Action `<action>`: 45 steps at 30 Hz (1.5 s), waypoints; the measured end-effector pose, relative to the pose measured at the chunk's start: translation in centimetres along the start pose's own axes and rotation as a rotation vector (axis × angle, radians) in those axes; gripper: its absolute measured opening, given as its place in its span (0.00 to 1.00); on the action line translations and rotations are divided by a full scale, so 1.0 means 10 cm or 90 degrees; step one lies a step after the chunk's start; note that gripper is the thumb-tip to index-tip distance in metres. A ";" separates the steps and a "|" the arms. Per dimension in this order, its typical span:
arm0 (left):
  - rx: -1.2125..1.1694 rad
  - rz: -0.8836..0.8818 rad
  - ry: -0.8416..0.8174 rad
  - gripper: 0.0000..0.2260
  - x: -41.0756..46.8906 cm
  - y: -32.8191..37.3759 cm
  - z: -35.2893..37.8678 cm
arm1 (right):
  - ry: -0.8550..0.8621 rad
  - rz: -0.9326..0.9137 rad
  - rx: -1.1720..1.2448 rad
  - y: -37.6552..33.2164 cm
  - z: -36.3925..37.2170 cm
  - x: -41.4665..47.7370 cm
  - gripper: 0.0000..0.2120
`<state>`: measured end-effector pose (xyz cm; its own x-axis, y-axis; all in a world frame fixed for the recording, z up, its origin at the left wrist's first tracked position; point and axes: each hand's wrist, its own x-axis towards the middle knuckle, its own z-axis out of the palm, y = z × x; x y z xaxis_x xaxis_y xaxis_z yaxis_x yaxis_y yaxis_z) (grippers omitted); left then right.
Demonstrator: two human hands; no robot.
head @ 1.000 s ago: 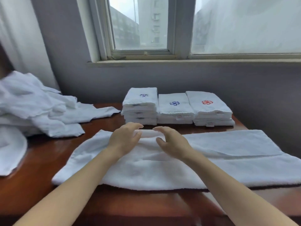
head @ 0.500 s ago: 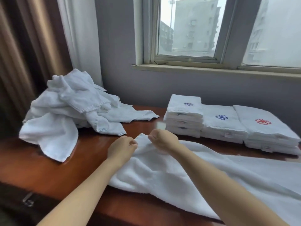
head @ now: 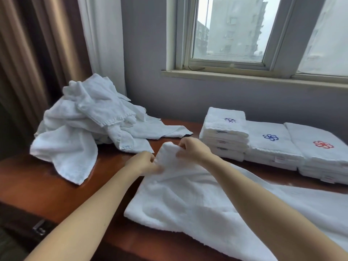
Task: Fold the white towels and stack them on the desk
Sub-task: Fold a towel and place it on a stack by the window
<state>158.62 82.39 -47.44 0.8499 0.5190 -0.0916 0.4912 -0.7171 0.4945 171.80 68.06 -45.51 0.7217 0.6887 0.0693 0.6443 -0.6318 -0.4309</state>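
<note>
Spanning the lower part of the view, the reddish-brown wooden desk (head: 33, 189) carries everything. The largest thing on it is a long white towel (head: 188, 208). It lies flat along the near edge and runs out of frame to the right. Its left end is lifted off the wood and bunched into a soft peak.

Next in size is a heap of unfolded towels (head: 79, 129), piled at the back left beside the curtain (head: 28, 63). One flat flap of the heap reaches toward the middle of the desk and ends just beyond the left hand.

Against the wall under the window (head: 229, 29) stand three piles of folded towels, side by side and touching. The left stack (head: 225, 132) is the tallest and has a small blue flower mark on top. The middle stack (head: 271, 147) has a larger blue mark, and the right stack (head: 323, 153) has a red one.

Both hands are at the raised end of the long towel, close together with the peak of cloth between them. The left hand (head: 143, 162) has its fingers curled and pinches the near-left side of the lifted end, and its forearm lies over bare desk. The right hand (head: 194, 149), also curled, pinches the top of the peak on its far side. It is near the left stack but apart from it, and its forearm crosses above the flat part of the towel.
</note>
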 end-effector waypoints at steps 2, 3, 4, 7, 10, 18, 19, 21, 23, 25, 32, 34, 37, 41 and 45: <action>-0.095 0.019 0.064 0.10 0.03 0.02 -0.09 | 0.093 -0.029 -0.007 -0.06 -0.15 0.01 0.02; -0.135 0.029 0.097 0.09 0.04 0.04 -0.13 | 0.125 -0.038 0.001 -0.09 -0.24 0.00 0.03; -0.160 0.038 0.127 0.08 0.05 0.05 -0.16 | 0.143 -0.042 0.021 -0.11 -0.32 -0.01 0.04; -0.202 0.042 0.189 0.06 0.07 0.08 -0.18 | 0.126 -0.039 0.129 -0.20 -0.45 -0.06 0.08; -0.236 0.027 0.195 0.03 0.01 0.04 -0.13 | 0.071 -0.046 0.235 -0.27 -0.32 -0.13 0.11; -0.070 -0.014 0.168 0.12 -0.33 -0.21 0.12 | -0.018 -0.029 0.154 -0.18 0.29 -0.31 0.13; -0.044 -0.019 0.125 0.13 -0.38 -0.23 0.15 | -0.009 -0.027 0.161 -0.17 0.29 -0.32 0.12; -0.002 -0.017 0.055 0.21 -0.46 -0.23 0.20 | -0.009 -0.023 0.194 -0.16 0.27 -0.36 0.11; 0.014 -0.004 0.025 0.25 -0.51 -0.20 0.20 | -0.020 -0.017 0.210 -0.16 0.26 -0.42 0.10; -0.012 0.002 -0.002 0.23 -0.57 -0.17 0.19 | -0.016 -0.015 0.196 -0.16 0.28 -0.49 0.09; -0.275 0.041 0.082 0.09 -0.89 -0.07 0.01 | -0.088 -0.015 0.311 -0.23 0.18 -0.82 0.11; -0.351 0.057 0.093 0.13 -1.00 -0.04 -0.07 | -0.153 -0.011 0.325 -0.25 0.12 -0.94 0.16; -0.345 0.066 0.087 0.13 -1.16 -0.03 -0.17 | -0.240 0.012 0.349 -0.27 0.07 -1.10 0.21; -0.284 0.050 0.103 0.20 -1.28 -0.06 -0.19 | -0.281 0.002 0.370 -0.28 0.04 -1.25 0.21; -0.223 0.053 0.115 0.12 -1.27 0.02 -0.07 | -0.147 -0.020 0.357 -0.20 0.04 -1.34 0.12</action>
<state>147.74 75.98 -45.63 0.8216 0.5613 0.0997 0.3003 -0.5747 0.7613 160.71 60.20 -45.90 0.5904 0.8030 -0.0812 0.3871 -0.3700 -0.8445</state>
